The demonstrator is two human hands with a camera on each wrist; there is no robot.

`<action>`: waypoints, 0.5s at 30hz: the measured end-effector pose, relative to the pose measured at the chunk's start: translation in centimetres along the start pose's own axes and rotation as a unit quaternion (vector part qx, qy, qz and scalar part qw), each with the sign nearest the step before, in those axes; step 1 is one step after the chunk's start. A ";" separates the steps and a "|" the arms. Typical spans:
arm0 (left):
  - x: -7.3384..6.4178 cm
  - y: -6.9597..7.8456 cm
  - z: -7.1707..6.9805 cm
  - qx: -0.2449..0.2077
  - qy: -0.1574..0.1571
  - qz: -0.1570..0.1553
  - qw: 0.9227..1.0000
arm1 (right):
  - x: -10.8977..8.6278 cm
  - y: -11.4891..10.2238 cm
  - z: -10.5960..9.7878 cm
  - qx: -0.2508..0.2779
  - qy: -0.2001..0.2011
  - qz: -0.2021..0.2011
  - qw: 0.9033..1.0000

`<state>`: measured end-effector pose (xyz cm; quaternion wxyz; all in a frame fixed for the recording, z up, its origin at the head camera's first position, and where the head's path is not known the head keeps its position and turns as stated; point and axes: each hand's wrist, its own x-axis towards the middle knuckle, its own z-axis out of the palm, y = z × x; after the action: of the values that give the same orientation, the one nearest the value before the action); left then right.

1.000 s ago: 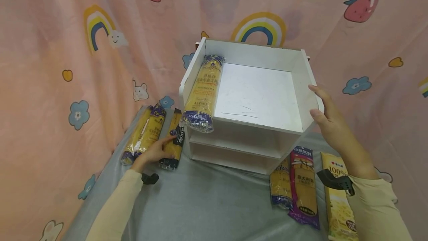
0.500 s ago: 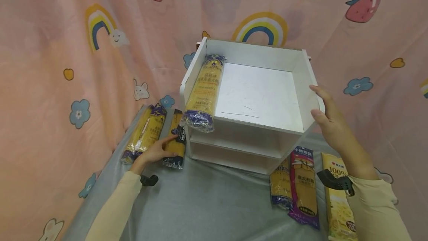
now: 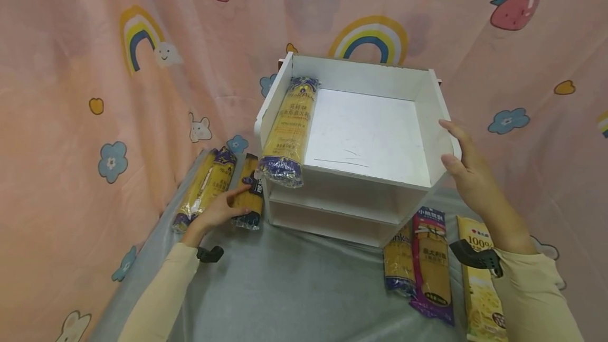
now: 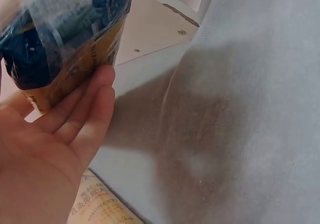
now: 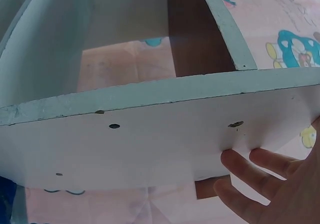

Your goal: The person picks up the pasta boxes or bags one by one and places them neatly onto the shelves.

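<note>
From where I stand, the left hand (image 3: 220, 210) has its grip closed around the dark-banded pasta pack (image 3: 249, 199), thumb towards the near end and index finger stretched over the label. That pack is at the left of the table (image 3: 304, 289), just beside the white shelf unit (image 3: 368, 136); whether the two touch I can't tell. The left wrist view shows fingers along the pack's side and a broad shadow on the cloth, so I'd judge its near end is raised; whether the far end is too, I can't say.

The right hand (image 3: 467, 173) holds the unit's right side panel, thumb and index over the edge, other fingertips against the outer face.

To handle the pack well, I'd bring the fingers further under its middle, since a hold on the near half could let the far end droop. A firm, gentle pinch should do; the wrapper looks slick and the strands may snap. It wants lifting clear of the unit's left side and of the spaghetti pack (image 3: 290, 125) on top, whose near end juts past the front edge and could be knocked. The right hand should simply steady the panel, without tugging it rightward.
</note>
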<state>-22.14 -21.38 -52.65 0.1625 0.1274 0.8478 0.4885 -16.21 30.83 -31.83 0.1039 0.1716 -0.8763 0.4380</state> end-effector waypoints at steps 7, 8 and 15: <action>-0.4 0.1 -0.3 0.006 0.009 -0.008 1.000 | 0.0 0.2 -0.1 0.005 0.000 0.002 1.000; -0.4 0.1 -0.4 0.007 0.010 -0.007 1.000 | 0.1 0.2 -0.1 0.005 -0.001 0.003 1.000; -0.5 -0.1 -0.8 0.001 0.010 0.008 1.000 | 0.0 0.4 -0.1 0.002 -0.001 0.008 1.000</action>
<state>-21.97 -22.27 -52.26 0.1500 0.1292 0.8490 0.4898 -16.42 31.11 -32.10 0.0993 0.1654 -0.8767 0.4407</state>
